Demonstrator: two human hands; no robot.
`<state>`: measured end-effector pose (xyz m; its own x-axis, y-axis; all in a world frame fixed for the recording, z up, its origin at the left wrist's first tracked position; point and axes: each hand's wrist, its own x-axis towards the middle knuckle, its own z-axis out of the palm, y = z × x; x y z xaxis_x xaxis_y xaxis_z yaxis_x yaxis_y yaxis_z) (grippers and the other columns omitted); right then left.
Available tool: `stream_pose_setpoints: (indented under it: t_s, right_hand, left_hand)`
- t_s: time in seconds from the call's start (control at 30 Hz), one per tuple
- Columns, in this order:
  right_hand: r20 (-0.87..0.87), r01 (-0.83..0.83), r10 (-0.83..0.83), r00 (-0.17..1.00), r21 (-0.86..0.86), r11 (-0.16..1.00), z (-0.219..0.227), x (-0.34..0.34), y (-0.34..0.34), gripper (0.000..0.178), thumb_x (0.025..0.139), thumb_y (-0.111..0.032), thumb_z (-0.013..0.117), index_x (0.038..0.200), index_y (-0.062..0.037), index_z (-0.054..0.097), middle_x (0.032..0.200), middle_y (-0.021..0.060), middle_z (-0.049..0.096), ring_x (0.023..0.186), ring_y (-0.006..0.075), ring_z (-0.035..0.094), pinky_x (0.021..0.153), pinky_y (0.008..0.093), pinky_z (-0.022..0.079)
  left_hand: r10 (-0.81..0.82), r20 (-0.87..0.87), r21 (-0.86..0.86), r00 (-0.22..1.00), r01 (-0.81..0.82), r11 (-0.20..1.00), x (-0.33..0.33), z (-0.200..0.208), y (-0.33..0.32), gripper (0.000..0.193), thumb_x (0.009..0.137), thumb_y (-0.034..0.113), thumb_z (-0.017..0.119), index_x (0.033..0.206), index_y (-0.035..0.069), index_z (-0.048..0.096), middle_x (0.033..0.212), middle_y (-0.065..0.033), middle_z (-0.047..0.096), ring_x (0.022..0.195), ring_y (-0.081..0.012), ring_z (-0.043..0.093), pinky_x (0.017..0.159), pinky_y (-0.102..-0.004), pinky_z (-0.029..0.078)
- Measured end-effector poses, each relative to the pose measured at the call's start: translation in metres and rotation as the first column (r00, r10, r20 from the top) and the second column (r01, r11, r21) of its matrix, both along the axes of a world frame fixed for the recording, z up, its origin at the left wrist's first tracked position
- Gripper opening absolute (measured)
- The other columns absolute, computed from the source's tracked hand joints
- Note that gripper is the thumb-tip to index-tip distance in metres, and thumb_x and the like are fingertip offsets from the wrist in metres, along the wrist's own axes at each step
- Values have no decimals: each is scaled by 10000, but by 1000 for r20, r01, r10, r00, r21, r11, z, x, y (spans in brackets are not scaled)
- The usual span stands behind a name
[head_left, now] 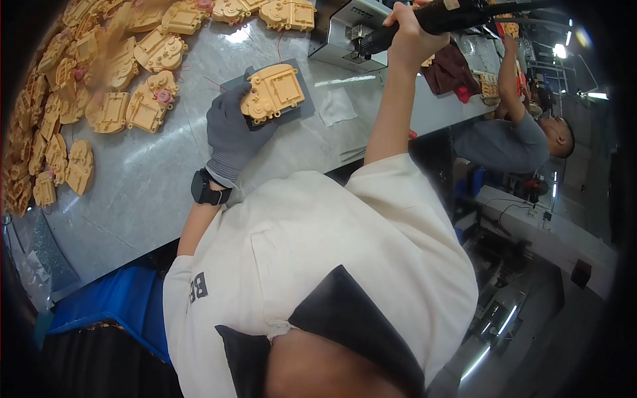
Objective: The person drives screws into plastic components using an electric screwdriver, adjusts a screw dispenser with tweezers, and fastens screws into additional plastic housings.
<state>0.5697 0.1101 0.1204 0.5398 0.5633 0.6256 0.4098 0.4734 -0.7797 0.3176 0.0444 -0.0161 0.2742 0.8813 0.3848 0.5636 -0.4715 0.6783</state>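
A yellow plastic housing (275,91) with round bosses and a rectangular recess sits on a dark grey block (304,106) on the table. My left hand (237,126), in a grey glove, closes around the housing's left side; some fingertips are hidden. My bare right hand (413,38) is raised at the upper right, wrapped around a black electric screwdriver (451,17). The tool's tip points left, at the front of a grey box-shaped machine (337,41), probably a screw feeder. Whether the tip touches it I cannot tell. A thin red wire (215,83) shows beside the left glove.
Many similar yellow housings (50,119) are heaped on the left, with several more along the far side. A white cloth (337,107) lies right of the block. Dark red fabric (452,69) and a seated co-worker (507,142) are at right. A blue bin (109,302) stands below the table edge.
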Motion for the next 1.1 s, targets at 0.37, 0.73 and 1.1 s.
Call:
stream_pose_setpoints:
  t_s: [0.37, 0.73, 1.1]
  right_hand:
    - [-158, -546, 550, 820, 70, 835, 5, -96, -59, 372, 714, 63, 552, 1070, 10, 455, 626, 94, 523, 454, 178, 501, 510, 331, 454]
    - [-95, -458, 459, 883, 30, 888, -13, -141, -20, 372, 687, 103, 647, 1008, -26, 508, 691, 21, 569, 578, 90, 554, 535, 216, 447]
    - [-304, -438, 379, 874, -154, 886, 2, -144, -20, 403, 662, 122, 614, 1010, -33, 483, 679, 27, 546, 552, 109, 539, 513, 227, 444]
  left_hand:
    - [-10, 42, 2, 999, 10, 1000, -4, -6, -5, 776, 589, 389, 803, 1210, 110, 432, 1021, -111, 554, 928, -298, 531, 780, -394, 441]
    - [-13, 83, 89, 996, 6, 996, -2, 6, -1, 766, 587, 342, 817, 1201, 88, 434, 1017, -114, 590, 875, -312, 571, 730, -410, 465]
    - [-18, 113, 58, 993, 12, 998, -2, 9, 1, 739, 587, 262, 804, 1204, 95, 436, 1002, -107, 581, 877, -311, 567, 739, -412, 458]
